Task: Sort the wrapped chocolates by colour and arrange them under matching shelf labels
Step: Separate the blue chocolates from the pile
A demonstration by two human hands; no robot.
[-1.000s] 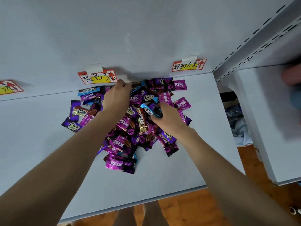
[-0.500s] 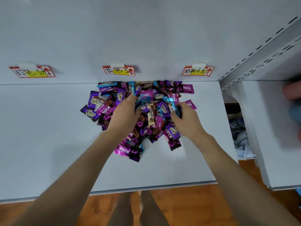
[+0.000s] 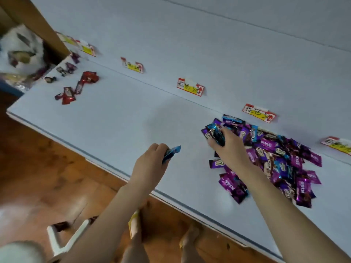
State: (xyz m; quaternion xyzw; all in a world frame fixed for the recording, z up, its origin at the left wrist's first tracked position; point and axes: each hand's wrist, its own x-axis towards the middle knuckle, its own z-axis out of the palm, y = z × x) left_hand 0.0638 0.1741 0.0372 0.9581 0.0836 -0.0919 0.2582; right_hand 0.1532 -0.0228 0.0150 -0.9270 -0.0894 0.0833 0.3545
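shelf (image 3: 121, 118): smooth, matt, pale blue-grey | chocolates (image 3: 275, 160): wrapped in glossy, crinkled foil-like film | shelf labels (image 3: 190, 87): paper, matt | floor (image 3: 38, 168): wood, polished with a sheen

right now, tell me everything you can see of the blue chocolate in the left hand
The blue chocolate is a small flat piece in a shiny bright blue wrapper, its free end crimped. The left hand grips its near end in curled fingers, so the free end sticks out to the right, tilted up, over the pale shelf, apart from the mixed pile.
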